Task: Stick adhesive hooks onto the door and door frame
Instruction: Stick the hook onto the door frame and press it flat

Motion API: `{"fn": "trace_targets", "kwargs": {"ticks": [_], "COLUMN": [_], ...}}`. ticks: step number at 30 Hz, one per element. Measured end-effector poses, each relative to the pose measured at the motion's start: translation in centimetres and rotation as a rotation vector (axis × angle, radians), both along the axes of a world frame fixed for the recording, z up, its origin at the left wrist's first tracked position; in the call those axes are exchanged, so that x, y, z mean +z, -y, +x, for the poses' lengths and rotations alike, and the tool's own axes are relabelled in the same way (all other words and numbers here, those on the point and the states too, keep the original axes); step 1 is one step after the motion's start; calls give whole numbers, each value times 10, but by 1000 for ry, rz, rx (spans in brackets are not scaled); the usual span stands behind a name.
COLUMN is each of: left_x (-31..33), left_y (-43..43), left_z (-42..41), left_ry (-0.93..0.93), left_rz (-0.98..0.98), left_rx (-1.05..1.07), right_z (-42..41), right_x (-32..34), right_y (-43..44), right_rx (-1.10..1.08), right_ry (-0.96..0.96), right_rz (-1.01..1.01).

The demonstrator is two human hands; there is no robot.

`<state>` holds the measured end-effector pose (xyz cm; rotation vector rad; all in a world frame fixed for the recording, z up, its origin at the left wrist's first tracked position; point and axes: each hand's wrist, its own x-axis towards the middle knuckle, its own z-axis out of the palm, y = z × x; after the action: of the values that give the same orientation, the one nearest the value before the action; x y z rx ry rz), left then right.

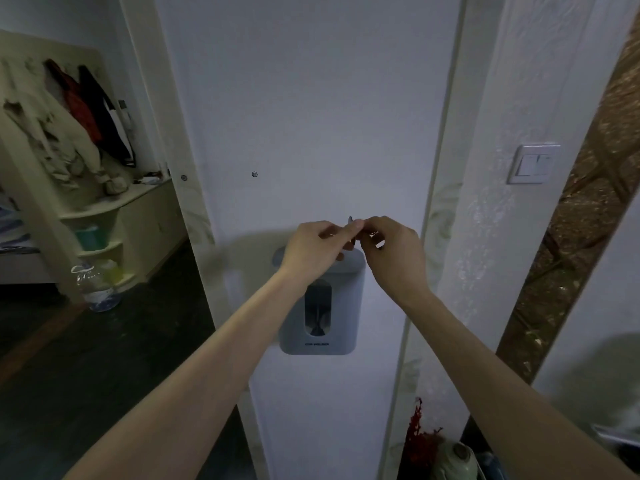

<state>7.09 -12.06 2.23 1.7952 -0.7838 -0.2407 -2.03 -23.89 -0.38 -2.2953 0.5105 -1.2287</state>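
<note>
A pale white door fills the middle of the view, smooth and bare apart from a tiny round mark at about 10 o'clock from the hands and a grey cup holder fixed lower down. Both bare hands meet in front of the door just above that holder. The left hand and the right hand have their fingers pressed together at the tips, pinching between them a small adhesive hook, of which only a thin dark edge shows above the fingertips; whether it touches the door cannot be told.

At 3 o'clock stands the glossy door frame, then a textured white wall with a double light switch and a strip of brown patterned surface beyond. At 9 o'clock the doorway opens on a dim room: coats hanging over cream corner shelves, a clear water bottle on the dark floor. At 5 o'clock, low down, a red plant shows.
</note>
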Motion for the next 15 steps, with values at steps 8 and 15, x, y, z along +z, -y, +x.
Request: {"fn": "trace_targets", "kwargs": {"ticks": [8, 15], "left_x": [3, 5], "left_y": [-3, 0], "left_z": [1, -1], "left_ry": [-136, -154], "left_rz": [-133, -188], "left_rx": [-77, -104], "right_z": [-4, -19], "right_x": [3, 10], "right_y": [0, -6], "right_rx": [-51, -43], "right_ry": [14, 196], "right_rz": [-219, -9]}}
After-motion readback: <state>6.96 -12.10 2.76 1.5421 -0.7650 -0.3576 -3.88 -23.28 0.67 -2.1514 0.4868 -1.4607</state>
